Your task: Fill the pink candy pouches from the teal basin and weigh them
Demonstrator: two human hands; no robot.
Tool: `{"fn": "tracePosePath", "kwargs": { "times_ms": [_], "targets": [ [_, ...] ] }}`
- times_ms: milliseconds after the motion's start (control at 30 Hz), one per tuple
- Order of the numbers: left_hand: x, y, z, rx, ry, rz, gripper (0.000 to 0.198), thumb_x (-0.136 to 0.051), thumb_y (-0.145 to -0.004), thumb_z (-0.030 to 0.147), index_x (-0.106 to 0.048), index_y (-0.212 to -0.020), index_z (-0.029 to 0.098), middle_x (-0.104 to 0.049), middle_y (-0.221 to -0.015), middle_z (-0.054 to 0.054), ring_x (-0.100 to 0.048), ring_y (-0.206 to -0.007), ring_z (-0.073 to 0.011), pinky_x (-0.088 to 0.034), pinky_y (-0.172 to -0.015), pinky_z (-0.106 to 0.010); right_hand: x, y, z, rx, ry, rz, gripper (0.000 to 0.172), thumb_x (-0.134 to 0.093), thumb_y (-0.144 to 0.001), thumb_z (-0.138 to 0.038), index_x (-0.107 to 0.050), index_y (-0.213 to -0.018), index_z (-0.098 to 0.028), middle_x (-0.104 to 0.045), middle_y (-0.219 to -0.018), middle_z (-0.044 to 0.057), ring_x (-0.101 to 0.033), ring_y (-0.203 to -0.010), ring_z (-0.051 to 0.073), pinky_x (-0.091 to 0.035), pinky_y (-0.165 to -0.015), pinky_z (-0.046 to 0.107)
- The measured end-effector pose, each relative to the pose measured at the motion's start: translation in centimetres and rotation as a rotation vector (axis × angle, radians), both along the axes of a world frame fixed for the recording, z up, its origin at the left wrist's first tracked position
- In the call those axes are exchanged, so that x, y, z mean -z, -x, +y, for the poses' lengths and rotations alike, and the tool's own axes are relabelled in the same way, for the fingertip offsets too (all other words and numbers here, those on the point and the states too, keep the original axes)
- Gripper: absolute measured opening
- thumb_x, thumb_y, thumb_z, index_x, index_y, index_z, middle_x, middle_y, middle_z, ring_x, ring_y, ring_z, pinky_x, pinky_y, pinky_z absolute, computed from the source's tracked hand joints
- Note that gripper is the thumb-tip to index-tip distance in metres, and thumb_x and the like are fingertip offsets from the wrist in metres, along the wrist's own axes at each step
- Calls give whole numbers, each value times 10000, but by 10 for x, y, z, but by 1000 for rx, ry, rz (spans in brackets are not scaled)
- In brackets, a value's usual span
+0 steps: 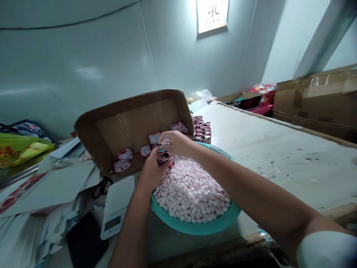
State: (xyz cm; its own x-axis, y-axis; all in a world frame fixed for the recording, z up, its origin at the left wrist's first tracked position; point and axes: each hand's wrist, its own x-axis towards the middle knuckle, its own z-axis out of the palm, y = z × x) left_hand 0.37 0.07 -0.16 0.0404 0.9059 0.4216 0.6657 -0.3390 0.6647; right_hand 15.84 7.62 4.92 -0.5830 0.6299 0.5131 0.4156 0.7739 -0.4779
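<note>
My left hand (154,168) is closed around a small red printed box (164,158) with a dark round hole showing. My right hand (178,143) is curled just above it, cupping a few pale pink candies (166,141). Both hands are over the far left rim of a teal basin (195,229), heaped with more pink and white candies (192,193). Behind them, a cardboard box (107,136) lies tilted with its opening toward me. Several small printed boxes (122,165) lie inside it.
A white scale (115,208) is left of the basin, with black scissors (102,187) beside it. Stacked white card sheets (52,190) fill the left. Rows of small boxes (203,130) stand on the white table (267,160). Large cartons (315,98) line the right.
</note>
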Motion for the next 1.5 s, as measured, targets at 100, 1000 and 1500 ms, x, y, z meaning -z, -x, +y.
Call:
{"fn": "tracePosePath", "kwargs": {
  "times_ms": [100,1000,1500],
  "targets": [
    [-2,0,0,-30,-2,32,409,-687,-807,254,-580,-1194,175,-686,-1176,-99,-643,-1101,-256,-505,-960,-391,6,7,-3,-59,-5,56,150,-622,-795,-55,-678,-898,-148,-667,-916,17,-585,-854,142,-406,-788,218],
    [-3,3,-2,-30,19,-21,383,-695,-810,279,-596,-1166,176,-698,-1164,-111,-648,-1101,-285,-509,-947,-409,16,8,1,-127,110,102,490,-656,-818,-170,-594,-1304,-201,-669,-1081,44,-559,-718,103,-449,-697,221],
    [5,3,0,-93,18,-38,402,-709,-799,325,-545,-1150,215,-679,-1156,-86,-662,-1046,-246,-514,-900,-364,6,0,1,-135,237,199,483,-495,-809,-67,-583,-1278,-145,-667,-1096,78,-602,-782,118,-507,-719,221]
  ]
}}
